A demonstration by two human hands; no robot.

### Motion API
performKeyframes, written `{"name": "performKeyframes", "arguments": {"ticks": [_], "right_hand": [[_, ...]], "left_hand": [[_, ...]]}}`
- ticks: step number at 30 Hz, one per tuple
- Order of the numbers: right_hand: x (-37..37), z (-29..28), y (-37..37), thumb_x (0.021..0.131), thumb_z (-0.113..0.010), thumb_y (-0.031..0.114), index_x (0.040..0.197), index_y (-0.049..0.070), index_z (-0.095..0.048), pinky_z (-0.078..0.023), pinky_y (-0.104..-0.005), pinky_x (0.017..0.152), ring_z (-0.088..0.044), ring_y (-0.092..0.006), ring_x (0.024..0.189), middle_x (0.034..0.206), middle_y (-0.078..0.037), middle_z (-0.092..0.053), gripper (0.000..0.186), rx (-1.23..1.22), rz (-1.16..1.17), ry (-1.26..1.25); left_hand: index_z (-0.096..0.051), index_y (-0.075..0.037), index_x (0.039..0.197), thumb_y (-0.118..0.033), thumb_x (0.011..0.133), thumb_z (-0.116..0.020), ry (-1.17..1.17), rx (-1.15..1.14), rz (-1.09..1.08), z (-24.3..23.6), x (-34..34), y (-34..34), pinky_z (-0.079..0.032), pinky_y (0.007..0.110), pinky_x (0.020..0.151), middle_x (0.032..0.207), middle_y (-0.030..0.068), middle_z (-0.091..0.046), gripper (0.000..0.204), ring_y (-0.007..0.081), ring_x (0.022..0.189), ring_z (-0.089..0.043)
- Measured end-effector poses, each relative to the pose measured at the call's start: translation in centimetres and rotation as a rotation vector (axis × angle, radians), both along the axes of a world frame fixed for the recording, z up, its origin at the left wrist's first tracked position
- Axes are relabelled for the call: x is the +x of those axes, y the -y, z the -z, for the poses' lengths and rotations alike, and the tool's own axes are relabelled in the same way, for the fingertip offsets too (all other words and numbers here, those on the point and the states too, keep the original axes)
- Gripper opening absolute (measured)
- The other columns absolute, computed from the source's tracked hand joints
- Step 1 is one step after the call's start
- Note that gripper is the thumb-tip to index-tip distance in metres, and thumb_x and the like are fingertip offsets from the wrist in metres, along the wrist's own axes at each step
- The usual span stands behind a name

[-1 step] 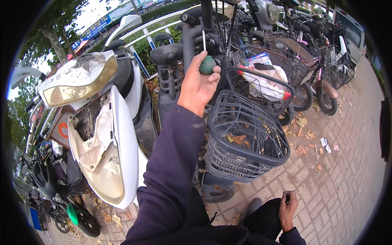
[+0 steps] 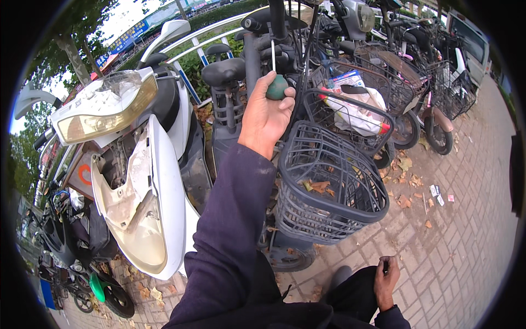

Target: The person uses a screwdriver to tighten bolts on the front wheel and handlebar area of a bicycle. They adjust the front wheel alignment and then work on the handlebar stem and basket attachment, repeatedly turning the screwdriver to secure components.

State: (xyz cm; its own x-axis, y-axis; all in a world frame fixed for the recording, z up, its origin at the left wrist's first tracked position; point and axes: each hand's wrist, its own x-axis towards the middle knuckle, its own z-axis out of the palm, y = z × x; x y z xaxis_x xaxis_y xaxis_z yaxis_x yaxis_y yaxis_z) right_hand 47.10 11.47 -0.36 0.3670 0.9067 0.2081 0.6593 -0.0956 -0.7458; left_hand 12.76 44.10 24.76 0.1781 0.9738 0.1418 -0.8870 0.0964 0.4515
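Fingers (image 2: 287, 103) of the left hand (image 2: 267, 114) curled, pinching a ball handle against the thumb. Clock from that hand: white motor scooter (image 2: 170, 164), 8. Black plastic bike basket (image 2: 334, 206), between 4 and 5. Black handlebar part (image 2: 278, 22), 12. Right hand (image 2: 387, 285), 5, loosely curled; can't tell if holding anything. Green ball-handled screwdriver (image 2: 276, 88), likely, in left grip, shaft toward 12; tip contact unclear. Barely changed since prior frame: same hold, no visible progress.
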Motion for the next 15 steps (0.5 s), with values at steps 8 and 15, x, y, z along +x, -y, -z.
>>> {"name": "performKeyframes", "arguments": {"ticks": [8, 15], "right_hand": [[-0.1, -0.2, 0.1, 0.089, -0.058, 0.002, 0.090, -0.001, -0.060, -0.047, -0.0397, 0.071, -0.059, -0.0339, 0.077, 0.082, -0.017, -0.056, 0.003, 0.005, 0.000, 0.005], [0.2, 0.3, 0.0, 0.091, -0.058, 0.003, 0.091, -0.001, -0.060, -0.047, -0.0352, 0.072, -0.059, -0.0270, 0.076, 0.081, -0.015, -0.059, 0.005, 0.000, 0.006, -0.014]], "left_hand": [[-0.049, -0.003, 0.096, -0.036, 0.102, -0.055, 0.048, -0.118, 0.106, 0.4, -0.2, -1.5, -0.031, 0.024, 0.041, 0.086, 0.0088, -0.054, 0.034, 0.0114, 0.057, -0.045], [-0.044, -0.002, 0.104, -0.043, 0.105, -0.044, -0.001, -0.300, 0.098, -0.9, -0.6, -2.1, -0.027, 0.025, 0.039, 0.086, 0.0109, -0.053, 0.041, 0.0146, 0.056, -0.046]]}}
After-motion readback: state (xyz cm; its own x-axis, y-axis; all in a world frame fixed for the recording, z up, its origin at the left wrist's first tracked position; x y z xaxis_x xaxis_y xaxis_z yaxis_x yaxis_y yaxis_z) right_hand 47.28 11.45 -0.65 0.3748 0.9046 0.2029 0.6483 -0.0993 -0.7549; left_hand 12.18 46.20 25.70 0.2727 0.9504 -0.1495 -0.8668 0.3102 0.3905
